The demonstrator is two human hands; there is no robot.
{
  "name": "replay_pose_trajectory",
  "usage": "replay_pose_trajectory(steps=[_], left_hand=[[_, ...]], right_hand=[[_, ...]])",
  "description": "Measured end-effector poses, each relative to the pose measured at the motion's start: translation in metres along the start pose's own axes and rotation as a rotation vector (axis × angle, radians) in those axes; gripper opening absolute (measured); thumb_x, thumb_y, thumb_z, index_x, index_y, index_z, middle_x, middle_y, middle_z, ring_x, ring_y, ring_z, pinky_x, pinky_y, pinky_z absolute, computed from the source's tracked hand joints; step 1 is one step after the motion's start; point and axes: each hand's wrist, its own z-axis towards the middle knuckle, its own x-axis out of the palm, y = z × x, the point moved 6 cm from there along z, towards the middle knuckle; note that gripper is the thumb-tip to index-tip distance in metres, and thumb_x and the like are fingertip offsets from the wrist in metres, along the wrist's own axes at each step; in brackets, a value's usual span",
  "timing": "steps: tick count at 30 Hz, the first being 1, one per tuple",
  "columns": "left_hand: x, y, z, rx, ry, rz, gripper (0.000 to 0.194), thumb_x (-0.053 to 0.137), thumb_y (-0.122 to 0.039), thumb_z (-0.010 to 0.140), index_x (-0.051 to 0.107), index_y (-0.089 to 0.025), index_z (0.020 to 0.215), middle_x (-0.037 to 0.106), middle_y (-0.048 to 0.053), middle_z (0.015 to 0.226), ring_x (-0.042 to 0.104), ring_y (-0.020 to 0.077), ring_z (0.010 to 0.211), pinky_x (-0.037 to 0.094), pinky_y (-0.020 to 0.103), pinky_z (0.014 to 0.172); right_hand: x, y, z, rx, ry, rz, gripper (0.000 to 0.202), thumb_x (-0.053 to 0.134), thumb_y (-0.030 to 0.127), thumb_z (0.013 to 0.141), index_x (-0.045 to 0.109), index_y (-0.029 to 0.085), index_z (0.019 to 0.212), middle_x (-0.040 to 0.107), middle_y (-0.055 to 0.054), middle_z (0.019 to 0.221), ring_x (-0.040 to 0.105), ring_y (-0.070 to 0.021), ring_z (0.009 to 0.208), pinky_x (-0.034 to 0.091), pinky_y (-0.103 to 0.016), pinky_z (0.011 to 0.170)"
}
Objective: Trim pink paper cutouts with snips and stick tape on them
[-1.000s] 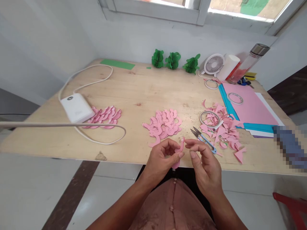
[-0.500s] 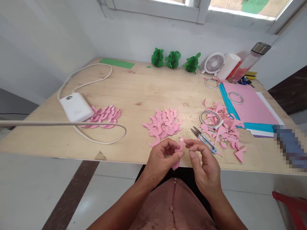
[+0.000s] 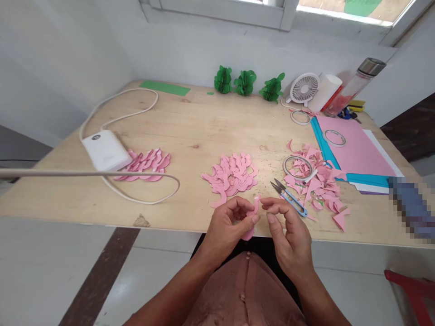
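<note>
Near the table's front edge, my left hand [image 3: 234, 222] pinches a curved pink paper cutout [image 3: 256, 206] between thumb and fingers. A whitish patch shows at the cutout's upper tip, and its lower part sticks out below my thumb. My right hand [image 3: 288, 226] is just to the right, thumb and forefinger apart, the forefinger's tip close to the cutout's upper end; whether it touches is unclear. Beyond my left hand lies a heap of curvy pink cutouts [image 3: 234, 174]. Blue-handled thread snips [image 3: 292, 199] lie behind my right hand.
Pink paper scraps [image 3: 326, 190] with a tape roll [image 3: 285, 167] spread at right, beside stacked coloured sheets [image 3: 360, 149]. More pink pieces [image 3: 152, 163] lie left by a white power bank [image 3: 108, 151] and its cable [image 3: 178, 185]. Green paper figures [image 3: 244, 83], a fan [image 3: 305, 88] and a bottle [image 3: 353, 86] stand behind.
Both hands keep nearly the same pose, the left still pinching the pink cutout. Its upper tip looks slightly turned. The view has shifted very slightly.
</note>
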Motion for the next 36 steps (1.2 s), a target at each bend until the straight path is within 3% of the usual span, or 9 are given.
replay_pose_trajectory(steps=[11, 17, 36], left_hand=[[-0.003, 0.001, 0.001, -0.023, -0.044, -0.022, 0.025, 0.074, -0.031, 0.066, 0.056, -0.017, 0.076, 0.052, -0.006, 0.057, 0.043, 0.0051, 0.044, 0.036, 0.018, 0.043], [-0.001, 0.002, 0.002, -0.017, -0.025, -0.026, 0.025, 0.074, -0.031, 0.067, 0.056, -0.016, 0.076, 0.054, -0.004, 0.062, 0.044, 0.0054, 0.047, 0.035, 0.018, 0.043], [-0.001, 0.004, 0.003, -0.015, -0.016, -0.032, 0.023, 0.073, -0.029, 0.069, 0.056, -0.016, 0.077, 0.054, -0.004, 0.062, 0.045, 0.0052, 0.049, 0.036, 0.018, 0.046]], right_hand=[[-0.002, -0.003, -0.005, 0.016, -0.032, 0.066, 0.006, 0.046, 0.021, 0.090, 0.051, 0.023, 0.089, 0.061, -0.007, 0.107, 0.057, -0.0201, 0.100, 0.042, -0.037, 0.087], [0.003, 0.002, -0.008, 0.036, 0.019, 0.101, 0.007, 0.046, 0.020, 0.090, 0.052, 0.023, 0.088, 0.062, -0.005, 0.104, 0.057, -0.0186, 0.101, 0.044, -0.033, 0.085], [0.004, -0.001, -0.011, 0.030, 0.019, 0.093, 0.008, 0.046, 0.018, 0.091, 0.051, 0.024, 0.089, 0.059, -0.001, 0.109, 0.057, -0.0137, 0.100, 0.041, -0.027, 0.087]])
